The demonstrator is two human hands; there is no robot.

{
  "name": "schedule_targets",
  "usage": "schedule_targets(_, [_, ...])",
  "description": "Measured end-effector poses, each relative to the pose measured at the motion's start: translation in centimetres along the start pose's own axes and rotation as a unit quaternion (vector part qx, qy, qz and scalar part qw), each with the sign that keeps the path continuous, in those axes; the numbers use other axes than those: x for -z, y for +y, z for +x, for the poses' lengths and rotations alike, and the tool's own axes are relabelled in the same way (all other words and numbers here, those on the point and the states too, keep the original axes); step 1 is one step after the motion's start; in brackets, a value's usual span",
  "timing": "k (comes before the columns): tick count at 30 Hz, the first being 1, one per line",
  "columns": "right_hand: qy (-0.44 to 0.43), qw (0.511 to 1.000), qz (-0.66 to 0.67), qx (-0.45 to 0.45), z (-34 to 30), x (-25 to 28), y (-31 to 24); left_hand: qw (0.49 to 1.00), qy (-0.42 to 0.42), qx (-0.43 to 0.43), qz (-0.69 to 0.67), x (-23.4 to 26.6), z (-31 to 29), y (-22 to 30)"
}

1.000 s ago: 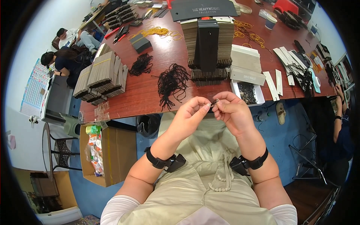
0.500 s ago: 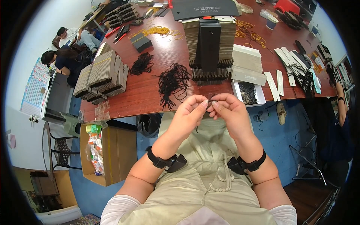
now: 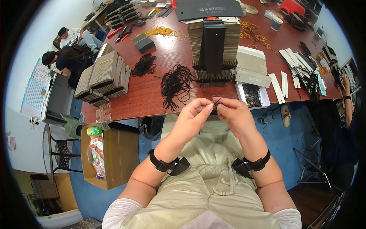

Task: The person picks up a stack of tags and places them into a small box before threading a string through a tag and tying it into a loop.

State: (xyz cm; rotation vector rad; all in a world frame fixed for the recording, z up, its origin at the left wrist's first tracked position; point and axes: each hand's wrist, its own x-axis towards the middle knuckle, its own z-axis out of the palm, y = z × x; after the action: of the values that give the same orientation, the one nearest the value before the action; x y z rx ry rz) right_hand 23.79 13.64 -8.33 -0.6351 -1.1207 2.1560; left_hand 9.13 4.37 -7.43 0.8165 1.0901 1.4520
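Just off the table's near edge, my left hand [image 3: 195,115] and my right hand [image 3: 235,114] meet fingertip to fingertip. Between them is a thin black cord [image 3: 217,102], pinched by both hands; a short end sticks up above the fingertips. Beyond my left hand lies a loose tangle of black cords [image 3: 176,84], with a smaller bundle of black cords [image 3: 144,65] farther left. Straight ahead stands a tall stack of grey-brown cards [image 3: 195,42], with a narrow black card [image 3: 213,47] upright against its front. Right of my right hand is a white box [image 3: 267,100] holding small dark pieces.
Banded card stacks [image 3: 100,76] occupy the left of the reddish table [image 3: 126,105]. Pale strip tags [image 3: 279,87] and more cards with black cords [image 3: 299,68] lie right. A cardboard box [image 3: 121,156] stands below at left. A co-worker's arm [image 3: 347,103] reaches in at far right.
My right fingers have shifted their pinch, and the cord's end now shows above my fingertips. The far-right co-worker's hand has moved up slightly. The stacks and cord tangles have stayed put.
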Motion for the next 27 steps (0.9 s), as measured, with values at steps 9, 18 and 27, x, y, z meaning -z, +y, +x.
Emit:
schedule_targets(9, [-0.020, 0.992, 0.045, 0.118, 0.2, -0.8, 0.2, 0.998, -0.017, -0.038, 0.048, -0.6, -0.2, 0.2])
schedule_targets(18, [-0.077, 0.989, -0.064, -0.112, -0.3, 0.7, -2.2, 0.861, -0.114, -0.135, 0.477, 2.1, -0.8, 4.6])
schedule_targets(27, [-0.008, 0.975, -0.224, 0.007, -1.2, -1.6, -1.0, 0.743, 0.049, -0.391, 0.541, 0.0, 0.7, 2.9])
